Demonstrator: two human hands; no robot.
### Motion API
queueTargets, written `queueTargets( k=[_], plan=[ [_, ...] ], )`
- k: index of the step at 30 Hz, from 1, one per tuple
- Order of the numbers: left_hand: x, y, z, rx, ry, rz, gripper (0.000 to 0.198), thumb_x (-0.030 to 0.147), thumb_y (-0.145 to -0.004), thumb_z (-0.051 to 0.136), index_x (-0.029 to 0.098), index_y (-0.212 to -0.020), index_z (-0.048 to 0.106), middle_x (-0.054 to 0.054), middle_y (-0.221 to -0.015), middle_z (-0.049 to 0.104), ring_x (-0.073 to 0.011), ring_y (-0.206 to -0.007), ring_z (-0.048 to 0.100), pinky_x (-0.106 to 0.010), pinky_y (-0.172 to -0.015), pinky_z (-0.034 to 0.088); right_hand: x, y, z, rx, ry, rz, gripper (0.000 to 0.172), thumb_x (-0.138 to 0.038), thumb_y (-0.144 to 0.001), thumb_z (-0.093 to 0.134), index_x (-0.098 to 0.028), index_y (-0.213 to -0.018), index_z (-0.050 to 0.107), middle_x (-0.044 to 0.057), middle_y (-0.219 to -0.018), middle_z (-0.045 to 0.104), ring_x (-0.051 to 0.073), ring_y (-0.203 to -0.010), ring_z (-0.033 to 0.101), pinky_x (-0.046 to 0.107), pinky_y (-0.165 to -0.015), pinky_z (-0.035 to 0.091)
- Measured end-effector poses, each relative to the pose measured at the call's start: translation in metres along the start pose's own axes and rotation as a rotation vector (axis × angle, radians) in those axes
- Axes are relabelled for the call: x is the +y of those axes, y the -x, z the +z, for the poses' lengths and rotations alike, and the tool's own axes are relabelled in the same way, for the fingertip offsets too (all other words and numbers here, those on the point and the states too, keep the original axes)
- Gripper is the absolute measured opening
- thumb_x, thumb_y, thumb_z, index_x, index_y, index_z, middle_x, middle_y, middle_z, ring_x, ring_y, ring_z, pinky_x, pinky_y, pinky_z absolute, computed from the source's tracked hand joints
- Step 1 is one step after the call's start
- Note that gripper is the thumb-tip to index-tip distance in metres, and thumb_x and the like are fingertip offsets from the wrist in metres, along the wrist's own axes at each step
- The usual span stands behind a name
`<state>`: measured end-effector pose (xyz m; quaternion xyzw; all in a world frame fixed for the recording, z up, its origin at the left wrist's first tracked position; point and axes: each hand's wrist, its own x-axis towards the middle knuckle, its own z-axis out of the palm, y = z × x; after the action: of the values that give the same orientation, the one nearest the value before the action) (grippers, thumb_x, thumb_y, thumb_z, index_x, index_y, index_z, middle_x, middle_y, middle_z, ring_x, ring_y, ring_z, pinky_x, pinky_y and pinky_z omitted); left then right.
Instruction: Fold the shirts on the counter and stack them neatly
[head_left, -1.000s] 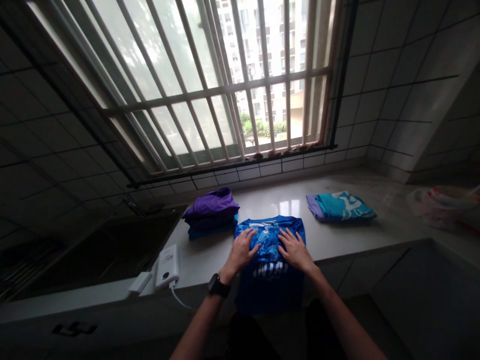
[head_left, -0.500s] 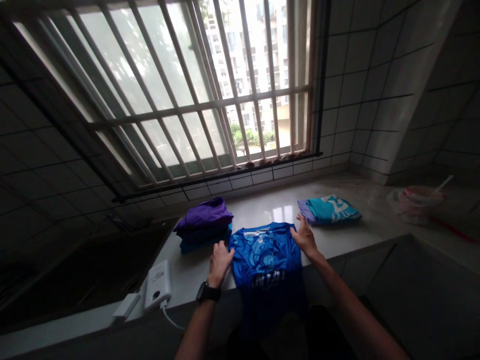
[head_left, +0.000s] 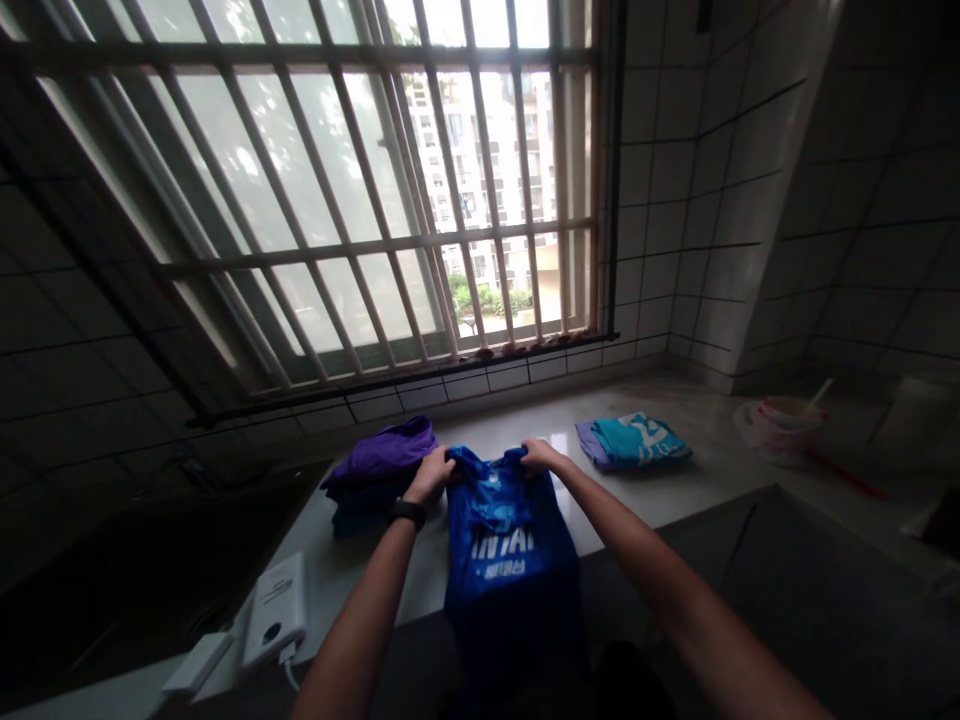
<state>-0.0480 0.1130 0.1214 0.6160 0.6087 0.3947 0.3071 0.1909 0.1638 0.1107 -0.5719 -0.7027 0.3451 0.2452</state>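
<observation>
A blue shirt [head_left: 504, 545] with white lettering lies on the pale counter [head_left: 675, 490], and its lower part hangs over the front edge. My left hand [head_left: 433, 472] is closed on the shirt's far left corner. My right hand [head_left: 541, 456] is closed on its far right corner. Both hands hold the far edge a little raised and bunched. A black watch [head_left: 406, 513] is on my left wrist. Right beside my left hand sits a stack of folded clothes [head_left: 377, 471] with a purple piece on top.
A folded teal garment [head_left: 634, 441] lies on the counter to the right. A white power bank [head_left: 274, 613] with a cable sits at the counter's near left edge, beside a dark sink [head_left: 112, 580]. A plastic bag with a container [head_left: 780, 425] is far right. A barred window [head_left: 360, 200] fills the wall behind.
My hands moved from the middle of the shirt out to its sides, then to its far edge, and closed on the corners. The shirt's far edge is now lifted and gathered.
</observation>
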Motion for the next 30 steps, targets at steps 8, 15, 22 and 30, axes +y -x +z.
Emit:
queueTargets(
  k=[8,15,22,30],
  plan=[
    [0.062,0.003,-0.043,0.297,0.071,0.273,0.026,0.033,-0.086,0.062,0.022,-0.108,0.056,-0.004,-0.112,0.071,-0.0227,-0.11,0.066,-0.035,-0.095,0.054,-0.054,0.025,-0.031,0.5,-0.36,-0.526,0.02,-0.031,-0.077,0.068,-0.022,-0.09,0.055,0.0,-0.088,0.065,0.018,-0.085,0.061,0.029,-0.081,0.049],
    [-0.095,0.154,0.014,-0.041,-0.07,0.154,0.047,0.071,-0.082,0.047,0.032,-0.097,0.068,-0.009,-0.124,0.072,-0.0344,-0.115,0.068,-0.044,-0.094,0.059,0.092,0.169,0.036,0.237,-0.409,-0.514,0.017,-0.022,-0.083,0.053,-0.024,-0.072,0.042,0.006,-0.102,0.066,0.022,-0.094,0.064,0.031,-0.082,0.05],
    [-0.169,0.169,0.073,-0.335,-0.482,0.116,0.039,0.033,-0.087,0.048,0.029,-0.115,0.075,-0.006,-0.16,0.042,-0.0331,-0.145,0.045,-0.052,-0.125,0.029,0.122,0.187,0.073,0.061,-0.235,-0.295,0.023,-0.013,-0.088,0.045,-0.025,-0.1,0.059,0.011,-0.145,0.052,0.023,-0.118,0.066,0.032,-0.098,0.05],
    [-0.105,0.109,0.037,-0.472,-0.316,0.047,0.063,0.028,-0.085,0.046,0.026,-0.148,0.054,-0.005,-0.163,0.037,-0.0241,-0.15,0.037,-0.044,-0.125,0.029,0.106,0.115,0.066,0.105,-0.018,-0.347,0.035,-0.003,-0.082,0.044,-0.02,-0.107,0.06,0.012,-0.141,0.056,0.021,-0.123,0.061,0.03,-0.105,0.047]
  ],
)
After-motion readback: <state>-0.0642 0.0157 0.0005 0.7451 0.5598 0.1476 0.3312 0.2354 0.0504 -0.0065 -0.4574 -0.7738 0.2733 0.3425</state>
